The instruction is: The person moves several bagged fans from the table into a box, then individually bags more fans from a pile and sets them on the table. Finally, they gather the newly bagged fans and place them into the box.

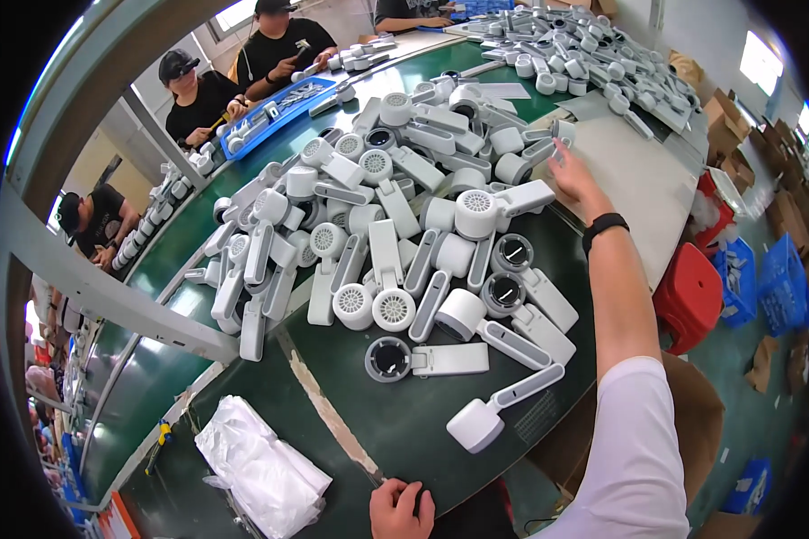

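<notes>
A large heap of white and grey handheld fans (387, 254) with folding handles covers the middle of the green table. My right arm is stretched out to the heap's far right side. There my right hand (577, 178) has its fingertips closed on the end of a handheld fan (560, 132); part of the grip is hidden. At the near table edge my left hand (402, 510) rests with curled fingers, and nothing shows in it. Several fans lie apart on the near side, one with a dark round face (389, 358) and another lying at an angle (476, 426).
A white plastic bag (265, 472) lies front left, near a yellow-handled tool (164, 433). A metal frame post (108, 301) crosses the left. Co-workers sit across the table by a blue tray (279, 115). A second fan heap (593, 54) lies far right; a red stool (689, 296) stands right.
</notes>
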`<control>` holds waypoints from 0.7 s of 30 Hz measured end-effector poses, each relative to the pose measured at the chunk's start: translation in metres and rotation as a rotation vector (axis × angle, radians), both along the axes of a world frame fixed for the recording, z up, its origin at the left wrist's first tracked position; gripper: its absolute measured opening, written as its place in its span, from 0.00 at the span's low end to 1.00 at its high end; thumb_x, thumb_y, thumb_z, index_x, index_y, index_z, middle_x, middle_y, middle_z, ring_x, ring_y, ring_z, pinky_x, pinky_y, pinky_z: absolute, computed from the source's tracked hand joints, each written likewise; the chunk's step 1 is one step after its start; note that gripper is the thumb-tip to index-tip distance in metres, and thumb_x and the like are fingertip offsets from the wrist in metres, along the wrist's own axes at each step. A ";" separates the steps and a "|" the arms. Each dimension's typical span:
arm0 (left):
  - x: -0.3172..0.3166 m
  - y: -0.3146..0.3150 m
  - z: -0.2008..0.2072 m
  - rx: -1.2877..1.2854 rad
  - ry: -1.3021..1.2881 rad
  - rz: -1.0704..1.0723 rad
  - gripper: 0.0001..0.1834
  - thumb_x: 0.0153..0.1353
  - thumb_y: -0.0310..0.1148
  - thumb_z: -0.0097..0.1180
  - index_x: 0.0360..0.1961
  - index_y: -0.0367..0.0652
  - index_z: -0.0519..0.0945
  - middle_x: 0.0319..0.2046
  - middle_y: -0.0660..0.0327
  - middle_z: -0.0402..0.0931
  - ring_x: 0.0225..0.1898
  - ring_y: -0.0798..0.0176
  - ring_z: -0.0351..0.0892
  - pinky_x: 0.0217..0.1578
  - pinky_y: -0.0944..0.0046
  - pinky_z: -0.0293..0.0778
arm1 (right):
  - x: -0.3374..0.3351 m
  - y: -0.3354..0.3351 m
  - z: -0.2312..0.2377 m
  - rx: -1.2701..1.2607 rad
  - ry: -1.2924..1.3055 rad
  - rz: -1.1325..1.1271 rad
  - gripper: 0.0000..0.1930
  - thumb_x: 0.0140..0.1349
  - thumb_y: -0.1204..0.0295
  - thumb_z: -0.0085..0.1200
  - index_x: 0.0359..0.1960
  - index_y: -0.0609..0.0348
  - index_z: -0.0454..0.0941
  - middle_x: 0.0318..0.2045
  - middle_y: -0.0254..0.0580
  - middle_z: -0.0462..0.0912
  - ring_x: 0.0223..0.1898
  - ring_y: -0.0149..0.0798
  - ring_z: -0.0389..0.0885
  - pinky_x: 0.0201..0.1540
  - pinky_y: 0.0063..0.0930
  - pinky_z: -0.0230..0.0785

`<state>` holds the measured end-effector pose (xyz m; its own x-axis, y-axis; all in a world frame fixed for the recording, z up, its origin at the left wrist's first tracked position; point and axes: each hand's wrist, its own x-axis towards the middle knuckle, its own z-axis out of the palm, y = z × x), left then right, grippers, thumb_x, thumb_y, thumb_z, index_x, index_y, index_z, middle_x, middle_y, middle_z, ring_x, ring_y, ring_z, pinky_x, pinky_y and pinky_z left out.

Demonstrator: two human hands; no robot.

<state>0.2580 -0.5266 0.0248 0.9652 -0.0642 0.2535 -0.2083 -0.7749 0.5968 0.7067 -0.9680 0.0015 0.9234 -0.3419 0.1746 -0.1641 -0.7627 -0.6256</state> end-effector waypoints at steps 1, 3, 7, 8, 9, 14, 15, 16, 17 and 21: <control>0.000 0.001 -0.002 0.008 0.001 0.001 0.10 0.53 0.24 0.63 0.37 0.38 0.80 0.35 0.51 0.75 0.37 0.46 0.75 0.41 0.52 0.72 | 0.004 0.001 -0.002 -0.005 0.003 -0.005 0.28 0.62 0.54 0.54 0.63 0.44 0.66 0.51 0.61 0.78 0.52 0.55 0.78 0.53 0.43 0.70; 0.001 0.002 -0.001 0.011 0.003 0.004 0.10 0.53 0.24 0.63 0.37 0.38 0.80 0.35 0.51 0.75 0.37 0.46 0.75 0.41 0.52 0.72 | 0.010 0.015 -0.004 -0.168 0.073 -0.019 0.22 0.64 0.57 0.50 0.58 0.47 0.70 0.47 0.55 0.81 0.50 0.57 0.78 0.52 0.45 0.71; 0.000 0.003 0.005 -0.006 -0.010 0.016 0.10 0.53 0.25 0.63 0.37 0.38 0.80 0.35 0.50 0.75 0.37 0.45 0.75 0.42 0.52 0.73 | -0.005 0.023 0.000 -0.252 0.122 -0.143 0.20 0.62 0.57 0.51 0.55 0.48 0.71 0.44 0.55 0.82 0.46 0.55 0.81 0.48 0.42 0.72; 0.000 0.002 0.005 -0.019 -0.012 0.001 0.10 0.53 0.25 0.63 0.37 0.38 0.80 0.35 0.50 0.75 0.37 0.45 0.75 0.42 0.52 0.73 | -0.010 0.007 -0.002 -0.161 0.072 -0.190 0.19 0.62 0.59 0.52 0.53 0.49 0.72 0.44 0.54 0.82 0.46 0.54 0.81 0.48 0.42 0.73; 0.000 0.001 0.003 -0.036 -0.021 -0.012 0.10 0.53 0.25 0.63 0.38 0.38 0.80 0.36 0.50 0.75 0.37 0.46 0.75 0.42 0.52 0.73 | -0.017 -0.009 -0.002 -0.072 0.018 -0.238 0.18 0.61 0.60 0.52 0.51 0.50 0.72 0.44 0.52 0.82 0.45 0.53 0.81 0.48 0.42 0.74; -0.005 0.011 -0.016 -0.028 -0.060 -0.037 0.11 0.50 0.26 0.64 0.36 0.35 0.80 0.37 0.51 0.73 0.37 0.50 0.75 0.37 0.57 0.73 | -0.088 0.026 0.022 0.806 -0.243 -0.303 0.22 0.59 0.71 0.54 0.56 0.53 0.67 0.36 0.45 0.82 0.37 0.41 0.83 0.40 0.31 0.79; -0.005 0.010 -0.018 -0.043 -0.072 -0.052 0.11 0.51 0.26 0.63 0.37 0.35 0.80 0.37 0.50 0.73 0.37 0.49 0.75 0.38 0.57 0.72 | -0.111 0.024 0.028 1.021 -0.379 -0.278 0.24 0.58 0.73 0.54 0.57 0.56 0.66 0.36 0.44 0.81 0.36 0.38 0.83 0.40 0.29 0.80; -0.004 0.009 -0.019 -0.056 -0.080 -0.067 0.11 0.51 0.26 0.63 0.37 0.35 0.80 0.37 0.50 0.73 0.37 0.49 0.75 0.38 0.57 0.72 | -0.135 0.026 0.036 1.008 -0.395 -0.285 0.24 0.58 0.73 0.54 0.57 0.56 0.66 0.36 0.44 0.81 0.36 0.38 0.83 0.40 0.29 0.80; -0.004 0.009 -0.019 -0.057 -0.094 -0.080 0.12 0.51 0.26 0.64 0.37 0.35 0.80 0.37 0.51 0.73 0.38 0.49 0.74 0.39 0.57 0.72 | -0.156 0.038 0.043 1.122 -0.466 -0.225 0.25 0.57 0.73 0.56 0.58 0.58 0.66 0.39 0.45 0.80 0.37 0.39 0.82 0.39 0.29 0.80; -0.005 0.013 -0.015 -0.066 -0.130 -0.127 0.13 0.51 0.26 0.64 0.38 0.36 0.79 0.38 0.51 0.73 0.40 0.49 0.74 0.41 0.56 0.72 | -0.256 0.086 0.071 1.347 -0.455 0.200 0.31 0.55 0.75 0.57 0.62 0.61 0.62 0.44 0.43 0.77 0.37 0.38 0.81 0.39 0.28 0.78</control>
<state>0.2533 -0.5136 0.0098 0.9090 -0.1626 0.3837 -0.3810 -0.6972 0.6072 0.4511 -0.8817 0.0729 0.9276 -0.3551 0.1157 0.2800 0.4561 -0.8448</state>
